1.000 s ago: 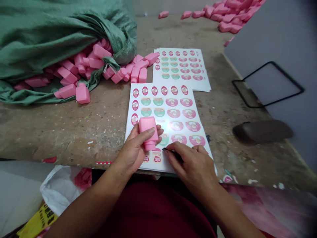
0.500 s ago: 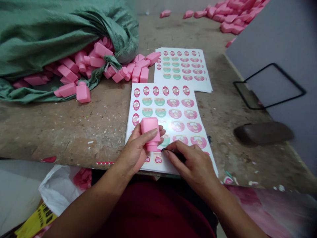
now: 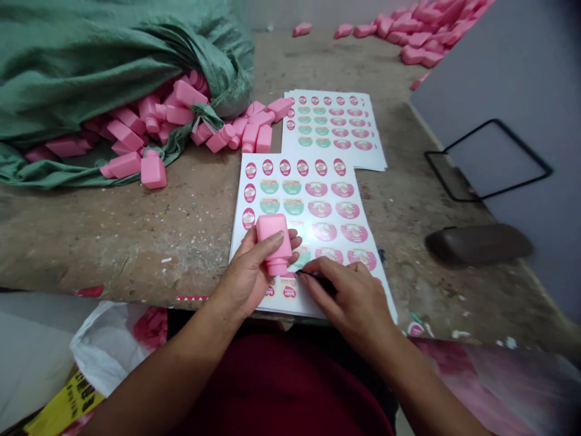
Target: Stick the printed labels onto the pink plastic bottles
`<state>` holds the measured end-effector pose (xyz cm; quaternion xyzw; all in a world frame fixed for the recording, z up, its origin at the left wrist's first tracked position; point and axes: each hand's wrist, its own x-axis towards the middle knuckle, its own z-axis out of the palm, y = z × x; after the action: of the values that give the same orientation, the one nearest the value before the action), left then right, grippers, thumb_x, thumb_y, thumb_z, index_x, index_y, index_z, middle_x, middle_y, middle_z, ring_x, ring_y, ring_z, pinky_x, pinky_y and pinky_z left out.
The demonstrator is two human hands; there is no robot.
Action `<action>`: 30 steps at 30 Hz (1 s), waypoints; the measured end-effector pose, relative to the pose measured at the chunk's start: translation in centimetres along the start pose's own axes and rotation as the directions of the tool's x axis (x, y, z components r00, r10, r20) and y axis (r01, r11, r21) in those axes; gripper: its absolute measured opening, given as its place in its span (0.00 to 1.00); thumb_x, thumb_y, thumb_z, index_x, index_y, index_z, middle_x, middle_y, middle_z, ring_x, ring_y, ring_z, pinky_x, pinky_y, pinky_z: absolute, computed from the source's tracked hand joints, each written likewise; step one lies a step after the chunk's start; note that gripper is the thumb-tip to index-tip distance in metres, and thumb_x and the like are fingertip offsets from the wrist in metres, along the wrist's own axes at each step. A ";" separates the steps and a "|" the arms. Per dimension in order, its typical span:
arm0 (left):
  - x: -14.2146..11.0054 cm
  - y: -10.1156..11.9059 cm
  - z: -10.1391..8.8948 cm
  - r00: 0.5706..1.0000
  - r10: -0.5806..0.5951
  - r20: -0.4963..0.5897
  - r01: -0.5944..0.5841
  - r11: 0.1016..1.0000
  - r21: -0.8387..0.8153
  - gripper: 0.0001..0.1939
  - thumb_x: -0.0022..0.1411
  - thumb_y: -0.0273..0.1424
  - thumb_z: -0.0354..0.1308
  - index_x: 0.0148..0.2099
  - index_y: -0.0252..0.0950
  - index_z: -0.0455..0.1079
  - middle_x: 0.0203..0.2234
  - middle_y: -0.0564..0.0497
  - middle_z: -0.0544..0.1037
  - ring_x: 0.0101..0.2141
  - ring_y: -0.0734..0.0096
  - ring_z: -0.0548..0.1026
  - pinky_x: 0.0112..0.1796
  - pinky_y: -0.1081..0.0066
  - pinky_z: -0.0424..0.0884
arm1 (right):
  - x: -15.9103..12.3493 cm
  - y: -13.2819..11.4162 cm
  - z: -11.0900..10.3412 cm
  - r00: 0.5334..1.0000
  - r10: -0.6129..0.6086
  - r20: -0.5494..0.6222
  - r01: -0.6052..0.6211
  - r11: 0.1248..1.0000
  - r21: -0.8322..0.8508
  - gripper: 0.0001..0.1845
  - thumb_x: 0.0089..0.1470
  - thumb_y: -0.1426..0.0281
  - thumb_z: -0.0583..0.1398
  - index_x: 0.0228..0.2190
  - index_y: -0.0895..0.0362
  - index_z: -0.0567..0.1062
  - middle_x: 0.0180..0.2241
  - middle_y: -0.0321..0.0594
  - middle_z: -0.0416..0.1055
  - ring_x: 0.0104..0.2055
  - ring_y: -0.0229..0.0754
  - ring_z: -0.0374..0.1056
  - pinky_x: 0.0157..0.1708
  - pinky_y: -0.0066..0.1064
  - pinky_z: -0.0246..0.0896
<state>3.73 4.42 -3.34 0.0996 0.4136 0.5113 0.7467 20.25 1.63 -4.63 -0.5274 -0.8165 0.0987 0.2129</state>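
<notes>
My left hand [image 3: 247, 266] is wrapped round a pink plastic bottle [image 3: 273, 239], its neck pointing down toward me. Beneath both hands lies a stack of white sticker sheets [image 3: 313, 303] printed with pink oval, green and pink labels. My right hand [image 3: 349, 293] is closed in a pinch on a thin dark pointed tool [image 3: 324, 283]; most of it is hidden by the fingers, so its exact kind is unclear. The tool's tip is at the sheet, just right of the bottle's neck, beside a small pink label piece [image 3: 287, 275].
A green sack [image 3: 113, 36] spills pink bottles [image 3: 124, 134] at the left. A second sheet stack [image 3: 333, 157] lies behind the first. More bottles [image 3: 422, 30] are heaped at the far right. A brown case [image 3: 479, 244] and a black wire frame [image 3: 494, 121] are on the right.
The bottle in my left hand has shifted and tilted slightly. My right hand keeps nearly the same place, with the tool tip still at the sheet. The view has moved a little.
</notes>
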 end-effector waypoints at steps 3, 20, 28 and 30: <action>0.0 0.0 -0.2 1.000 -0.005 -0.004 0.005 1.000 -0.021 0.18 0.59 0.25 0.61 0.52 0.34 0.67 0.40 0.44 0.80 0.43 0.63 0.80 0.49 0.63 0.72 | 0.0 0.2 -0.2 1.000 0.022 0.006 -0.023 0.998 0.052 0.10 0.62 0.66 0.56 0.32 0.54 0.75 0.24 0.32 0.76 0.22 0.39 0.61 0.29 0.31 0.48; 0.1 0.4 -0.4 1.000 0.009 -0.017 -0.009 1.000 -0.012 0.15 0.58 0.27 0.62 0.49 0.32 0.70 0.41 0.44 0.79 0.38 0.68 0.78 0.37 0.72 0.74 | 1.4 0.0 -2.1 0.867 0.429 0.255 -0.486 0.612 0.624 0.17 0.50 0.56 0.63 0.21 0.53 0.68 0.17 0.30 0.63 0.19 0.35 0.58 0.21 0.28 0.51; -1.2 -0.5 0.0 0.998 0.005 0.056 -0.011 0.994 0.107 0.26 0.59 0.47 0.63 0.55 0.39 0.68 0.44 0.45 0.78 0.44 0.63 0.77 0.43 0.68 0.73 | 2.6 -0.4 -3.4 0.873 0.413 0.259 -0.459 0.515 0.724 0.14 0.50 0.56 0.64 0.25 0.54 0.74 0.18 0.29 0.62 0.17 0.32 0.57 0.14 0.24 0.50; -1.4 -0.7 0.1 0.999 0.002 0.048 -0.006 0.996 0.084 0.27 0.58 0.48 0.63 0.54 0.37 0.69 0.44 0.45 0.77 0.44 0.63 0.76 0.42 0.69 0.73 | 2.8 -0.5 -3.3 0.871 0.415 0.263 -0.463 0.514 0.722 0.15 0.50 0.56 0.64 0.25 0.54 0.73 0.18 0.29 0.63 0.17 0.32 0.58 0.14 0.24 0.51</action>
<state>4.11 2.97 -2.92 0.1438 0.4165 0.4923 0.7507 20.34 3.77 -0.77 -0.5720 -0.5410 0.5002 0.3604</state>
